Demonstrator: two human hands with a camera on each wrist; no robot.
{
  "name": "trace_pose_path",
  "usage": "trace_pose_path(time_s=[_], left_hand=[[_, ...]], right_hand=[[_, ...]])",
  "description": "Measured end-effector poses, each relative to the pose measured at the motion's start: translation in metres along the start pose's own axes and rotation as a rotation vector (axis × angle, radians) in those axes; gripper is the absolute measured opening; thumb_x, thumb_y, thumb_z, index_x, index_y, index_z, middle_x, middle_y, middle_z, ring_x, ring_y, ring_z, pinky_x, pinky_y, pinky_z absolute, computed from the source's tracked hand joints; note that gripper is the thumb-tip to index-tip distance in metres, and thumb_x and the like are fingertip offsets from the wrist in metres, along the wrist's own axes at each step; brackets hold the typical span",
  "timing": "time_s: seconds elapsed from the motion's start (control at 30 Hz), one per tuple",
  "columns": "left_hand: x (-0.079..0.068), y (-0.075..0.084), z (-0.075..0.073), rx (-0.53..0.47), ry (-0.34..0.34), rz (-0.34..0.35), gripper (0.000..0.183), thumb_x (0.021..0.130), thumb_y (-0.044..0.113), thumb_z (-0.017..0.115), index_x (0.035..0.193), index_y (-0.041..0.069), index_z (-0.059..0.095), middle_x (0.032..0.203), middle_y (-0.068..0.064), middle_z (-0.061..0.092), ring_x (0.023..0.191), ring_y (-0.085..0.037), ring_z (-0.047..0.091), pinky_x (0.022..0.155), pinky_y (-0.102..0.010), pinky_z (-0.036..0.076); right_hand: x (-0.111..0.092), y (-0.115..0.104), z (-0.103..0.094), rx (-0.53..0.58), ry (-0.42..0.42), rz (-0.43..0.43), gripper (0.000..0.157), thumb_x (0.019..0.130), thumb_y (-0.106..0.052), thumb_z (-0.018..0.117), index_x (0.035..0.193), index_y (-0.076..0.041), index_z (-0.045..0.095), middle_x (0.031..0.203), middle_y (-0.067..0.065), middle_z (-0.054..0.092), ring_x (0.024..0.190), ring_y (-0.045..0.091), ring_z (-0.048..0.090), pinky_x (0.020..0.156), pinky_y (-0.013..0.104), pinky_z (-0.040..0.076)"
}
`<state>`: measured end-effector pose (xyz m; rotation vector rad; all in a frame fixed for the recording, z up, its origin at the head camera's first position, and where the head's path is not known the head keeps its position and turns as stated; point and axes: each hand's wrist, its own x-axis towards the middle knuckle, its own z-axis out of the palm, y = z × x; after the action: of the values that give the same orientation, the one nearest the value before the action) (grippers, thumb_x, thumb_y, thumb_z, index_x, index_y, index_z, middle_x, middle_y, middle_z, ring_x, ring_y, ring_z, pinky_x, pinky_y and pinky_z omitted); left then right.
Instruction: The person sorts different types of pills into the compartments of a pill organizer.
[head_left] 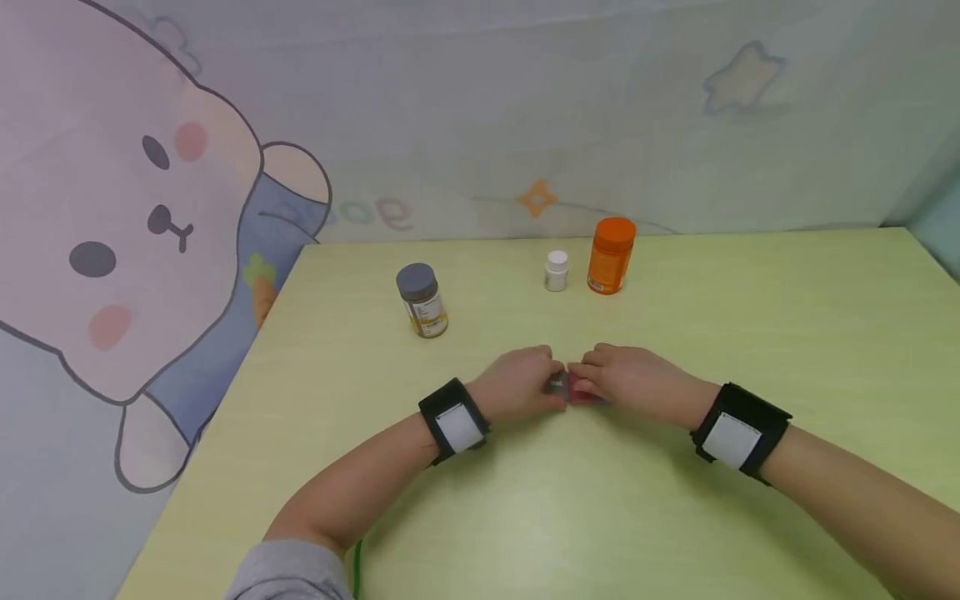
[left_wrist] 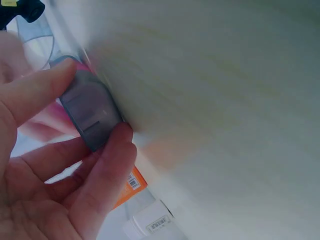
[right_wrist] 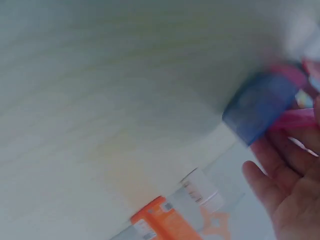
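A small pill box (head_left: 576, 392) with grey, pink and blue sections is between the two hands at the middle of the table. My left hand (head_left: 519, 383) pinches its translucent grey end (left_wrist: 92, 110) between thumb and fingers. At the other side my right hand (head_left: 639, 380) has its fingers curled on the pink part. In the right wrist view the blue end (right_wrist: 260, 107) shows, with a pink flap (right_wrist: 297, 118) raised beside it at the fingers. The inside of the box is mostly hidden by the hands.
Behind the hands stand a grey-lidded bottle (head_left: 422, 302), a small white bottle (head_left: 556, 272) and an orange bottle (head_left: 611, 257), all upright with lids on. A printed cloth (head_left: 480, 100) hangs behind the table's (head_left: 787, 333) back edge. A green cord (head_left: 357, 571) lies near the left elbow.
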<state>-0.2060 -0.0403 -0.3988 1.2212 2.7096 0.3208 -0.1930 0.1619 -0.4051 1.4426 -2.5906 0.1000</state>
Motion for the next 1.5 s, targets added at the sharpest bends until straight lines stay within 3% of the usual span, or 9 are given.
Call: trace_pose_path(time_s=[0.13, 0.37, 0.6, 0.77, 0.97, 1.13, 1.33, 1.4, 1.5], left_hand=[[0.0, -0.002, 0.0, 0.007, 0.005, -0.019, 0.032, 0.079, 0.038, 0.067, 0.095, 0.012, 0.061, 0.077, 0.003, 0.046, 0.067, -0.009, 0.043, 0.056, -0.018, 0.031], [0.001, -0.001, -0.001, 0.011, 0.004, -0.032, 0.032, 0.079, 0.038, 0.067, 0.096, 0.011, 0.061, 0.077, 0.003, 0.046, 0.066, -0.009, 0.043, 0.056, -0.019, 0.032], [0.001, 0.0, 0.004, -0.01, 0.0, -0.03, 0.034, 0.078, 0.038, 0.068, 0.099, 0.012, 0.063, 0.079, 0.005, 0.048, 0.067, -0.007, 0.044, 0.057, -0.017, 0.034], [0.001, -0.005, 0.003, -0.075, -0.001, -0.054, 0.042, 0.076, 0.038, 0.069, 0.106, 0.011, 0.062, 0.084, 0.006, 0.051, 0.072, -0.007, 0.047, 0.062, -0.017, 0.036], [-0.002, -0.011, 0.0, -0.183, -0.013, -0.089, 0.062, 0.074, 0.045, 0.069, 0.12, 0.006, 0.053, 0.098, 0.001, 0.058, 0.079, -0.007, 0.049, 0.067, -0.017, 0.038], [-0.004, -0.019, -0.005, -0.243, 0.004, -0.167, 0.07, 0.074, 0.06, 0.061, 0.126, 0.014, 0.049, 0.109, 0.001, 0.058, 0.083, -0.007, 0.051, 0.067, -0.02, 0.04], [0.011, -0.046, -0.017, -0.493, 0.166, -0.218, 0.059, 0.082, 0.055, 0.056, 0.125, 0.014, 0.05, 0.117, -0.002, 0.055, 0.092, -0.008, 0.052, 0.073, -0.024, 0.042], [0.024, -0.056, -0.022, -0.591, 0.235, -0.244, 0.054, 0.085, 0.047, 0.057, 0.124, 0.011, 0.05, 0.12, -0.005, 0.054, 0.095, -0.01, 0.051, 0.076, -0.024, 0.042], [0.05, -0.07, -0.024, -0.705, 0.317, -0.347, 0.055, 0.085, 0.042, 0.059, 0.127, 0.008, 0.046, 0.123, -0.009, 0.05, 0.101, -0.015, 0.05, 0.078, -0.025, 0.041]], right_hand=[[0.006, 0.005, -0.005, 0.054, -0.036, 0.013, 0.023, 0.09, -0.025, 0.054, 0.103, -0.008, 0.06, 0.088, -0.004, 0.058, 0.081, 0.013, 0.05, 0.074, 0.028, 0.044], [0.023, 0.02, -0.01, 0.346, -0.144, 0.231, 0.017, 0.096, -0.016, 0.039, 0.088, -0.015, 0.054, 0.067, -0.008, 0.048, 0.06, 0.009, 0.044, 0.058, 0.027, 0.041], [0.03, 0.03, -0.006, 0.436, -0.187, 0.349, 0.022, 0.096, -0.02, 0.035, 0.083, -0.015, 0.052, 0.065, -0.005, 0.046, 0.062, 0.011, 0.045, 0.062, 0.03, 0.04], [0.026, 0.027, -0.01, 0.446, -0.195, 0.382, 0.022, 0.096, -0.029, 0.039, 0.098, -0.014, 0.055, 0.075, -0.005, 0.053, 0.068, 0.011, 0.049, 0.067, 0.031, 0.042], [0.008, 0.016, -0.018, 0.459, -0.182, 0.428, 0.046, 0.094, -0.047, 0.04, 0.124, -0.013, 0.045, 0.097, 0.0, 0.058, 0.083, 0.012, 0.054, 0.073, 0.033, 0.045], [-0.016, 0.01, -0.026, 0.441, -0.117, 0.454, 0.055, 0.092, -0.051, 0.041, 0.131, -0.013, 0.04, 0.11, 0.002, 0.056, 0.098, 0.017, 0.053, 0.08, 0.037, 0.044], [-0.045, 0.002, -0.034, 0.42, -0.086, 0.482, 0.056, 0.092, -0.052, 0.039, 0.132, -0.014, 0.039, 0.115, 0.003, 0.055, 0.103, 0.019, 0.052, 0.081, 0.04, 0.043], [-0.052, -0.001, -0.036, 0.413, -0.074, 0.49, 0.055, 0.092, -0.051, 0.039, 0.132, -0.015, 0.039, 0.116, 0.003, 0.054, 0.103, 0.019, 0.053, 0.081, 0.04, 0.043], [-0.058, -0.004, -0.038, 0.413, -0.061, 0.495, 0.053, 0.092, -0.051, 0.04, 0.132, -0.016, 0.039, 0.116, 0.002, 0.054, 0.102, 0.018, 0.053, 0.081, 0.04, 0.043]])
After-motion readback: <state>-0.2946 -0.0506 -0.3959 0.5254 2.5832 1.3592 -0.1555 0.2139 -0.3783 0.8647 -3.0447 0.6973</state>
